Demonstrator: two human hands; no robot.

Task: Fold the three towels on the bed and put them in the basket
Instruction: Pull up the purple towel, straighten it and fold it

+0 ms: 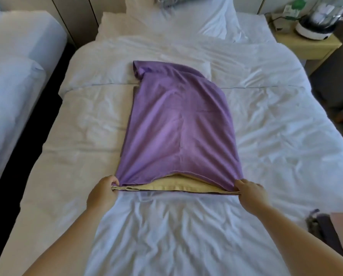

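A purple towel (176, 124) lies lengthwise along the middle of the bed (276, 136), spread over the rumpled white duvet, with its near edge toward the foot of the bed and its far end reaching toward the pillows (196, 18) at the head. The far left corner of the purple towel is curled over on itself, and the far edge slants down toward the bed's right side. Under its near edge a tan towel (178, 185) shows as a narrow strip, lying flat on the duvet and mostly covered by the purple one.

The left hand (104, 193) is closed on the near left corner, fingers curled around the tan towel's edge and the purple corner together. The right hand (250, 193) pinches the near right corner of the purple towel, fingers closed on the cloth where it meets the tan strip. Both forearms reach in from the foot of the bed.

Beyond the bed's far right corner stands a pale wooden nightstand (306, 44) carrying a white and dark appliance (317, 20). A 2nd bed (13, 62) runs along the left side.
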